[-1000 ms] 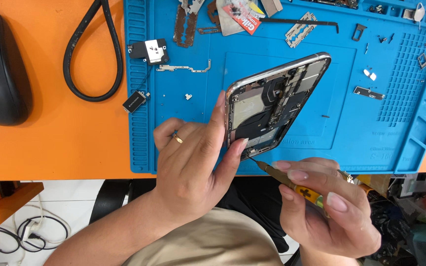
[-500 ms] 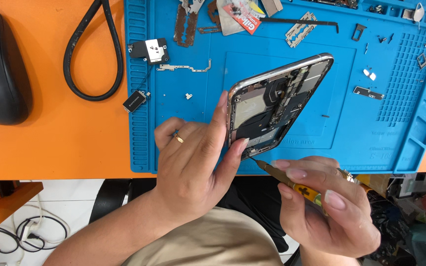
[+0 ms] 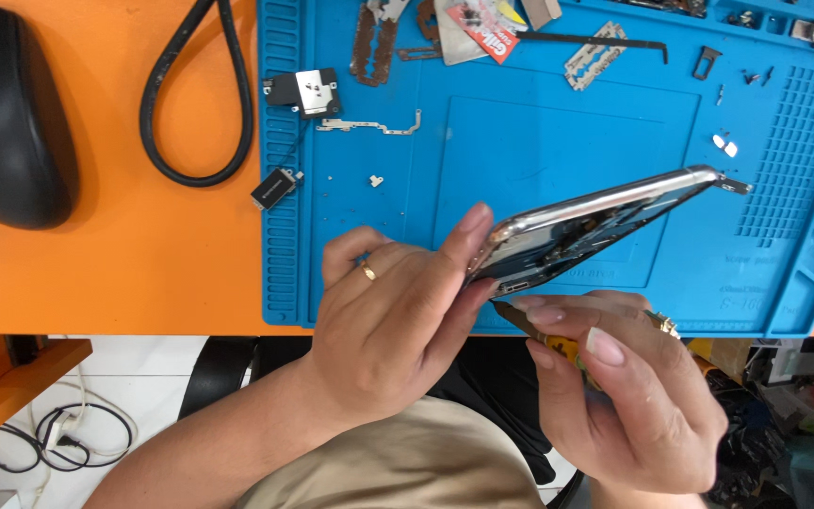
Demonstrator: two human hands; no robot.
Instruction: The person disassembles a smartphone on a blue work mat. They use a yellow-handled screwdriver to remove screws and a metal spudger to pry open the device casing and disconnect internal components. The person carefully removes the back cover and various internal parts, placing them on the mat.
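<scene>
My left hand pinches the opened phone by its rim, tilted above the blue mat; right hand grips a yellow-handled tool just beneath. Thin, fragile; hold the edges.

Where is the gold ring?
In the head view, the gold ring sits on a finger of the left hand, at the blue mat's near edge, left of the opened phone that hand holds.

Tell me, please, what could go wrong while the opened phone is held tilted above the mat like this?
The left hand grips the opened phone by one end only, so it could slip. The tool in the right hand points at exposed internals and might scratch them. Tiny loose screws on the blue mat could scatter if bumped.
</scene>
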